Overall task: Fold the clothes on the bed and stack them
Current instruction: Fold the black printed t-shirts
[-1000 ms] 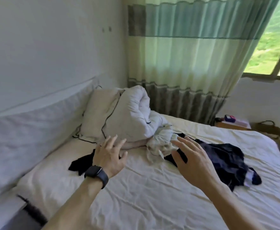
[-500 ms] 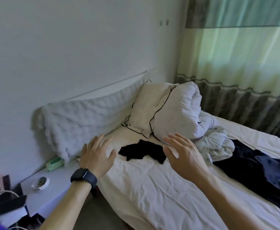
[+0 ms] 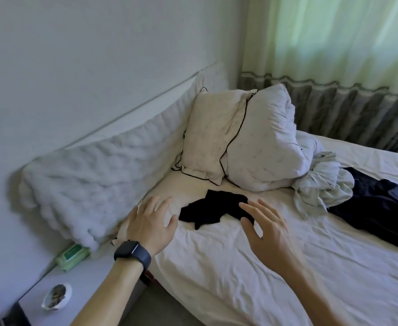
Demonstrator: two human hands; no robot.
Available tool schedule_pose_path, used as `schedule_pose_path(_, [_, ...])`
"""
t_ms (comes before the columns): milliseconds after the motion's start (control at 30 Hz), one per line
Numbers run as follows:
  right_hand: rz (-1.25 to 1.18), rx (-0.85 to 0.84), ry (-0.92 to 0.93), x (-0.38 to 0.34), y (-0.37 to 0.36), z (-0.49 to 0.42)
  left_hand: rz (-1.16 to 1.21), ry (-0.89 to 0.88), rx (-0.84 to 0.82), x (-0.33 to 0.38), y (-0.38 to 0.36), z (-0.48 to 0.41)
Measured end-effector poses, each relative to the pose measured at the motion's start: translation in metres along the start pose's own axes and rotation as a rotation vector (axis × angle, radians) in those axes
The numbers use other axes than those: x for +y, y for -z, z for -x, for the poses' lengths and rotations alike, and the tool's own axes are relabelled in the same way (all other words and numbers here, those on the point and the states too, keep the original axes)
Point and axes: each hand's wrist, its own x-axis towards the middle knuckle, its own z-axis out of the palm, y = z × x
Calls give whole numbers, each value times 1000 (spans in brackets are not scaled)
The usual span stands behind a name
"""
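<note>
Two bare hands reached out over a bed covered by a creased white sheet (image 3: 217,267), both with fingers straight and spread, holding nothing. Between them lay a small crumpled black cloth garment (image 3: 213,205). The left hand (image 3: 152,223), with a black smartwatch (image 3: 133,252) on its wrist, sat just left of the garment, apart from it; whether its palm touched the sheet could not be told. The right hand (image 3: 267,228) had its fingertips at the garment's right edge, over or touching the cloth. Well to the right of the right hand sat a crumpled pale grey-green garment (image 3: 320,187), and beyond it a spread dark navy garment (image 3: 377,208). Ahead of both hands stood a cream pillow with black piping (image 3: 209,135) and a rolled white duvet (image 3: 264,142).

Compared with a second earlier, the view had swung left and the hands had shifted from near the pale bundle to either side of the black piece, closing in over the last half second. That suggested the black garment was chosen first. Nothing looked folded or stacked yet, so the task seemed barely begun.
</note>
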Motion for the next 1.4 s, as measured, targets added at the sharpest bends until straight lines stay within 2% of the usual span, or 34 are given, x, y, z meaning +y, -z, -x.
schedule_pose_path(200, [55, -111, -158, 33, -72, -19, 18, -9, -257, -25, -83, -66])
schedule_pose_path(333, [117, -283, -192, 63, -119, -43, -46, 28, -441, -46, -145, -96])
schedule_pose_path(433, [122, -352, -232, 84, -155, -58, -59, 42, -561, -62, -186, -108])
schedule_pose_path(600, [172, -631, -361, 116, -212, -83, -79, 52, -737, -86, -238, -126])
schedule_pose_path(767, [185, -841, -456, 136, -278, -103, -136, 22, -874, -122, -294, -155])
schedule_pose_path(933, [190, -989, -563, 154, -364, -136, -226, -38, -886, -170, -360, -207])
schedule_pose_path(1000, [175, -950, -612, 159, -398, -150, -249, -132, -835, -192, -385, -230])
schedule_pose_path(1100, [158, -775, -667, 171, -449, -174, -266, -188, -799, -219, -421, -265])
schedule_pose_path(1167, [142, -761, -733, 180, -480, -182, -313, -202, -806, -235, -442, -277])
schedule_pose_path(1267, [271, -829, -751, 194, -512, -181, -368, -239, -818, -246, -466, -276])
schedule_pose_path(1333, [321, -758, -729, 201, -521, -179, -400, -231, -814, -246, -475, -272])
schedule_pose_path(1400, [274, -682, -731, 207, -523, -185, -418, -230, -822, -245, -479, -271])
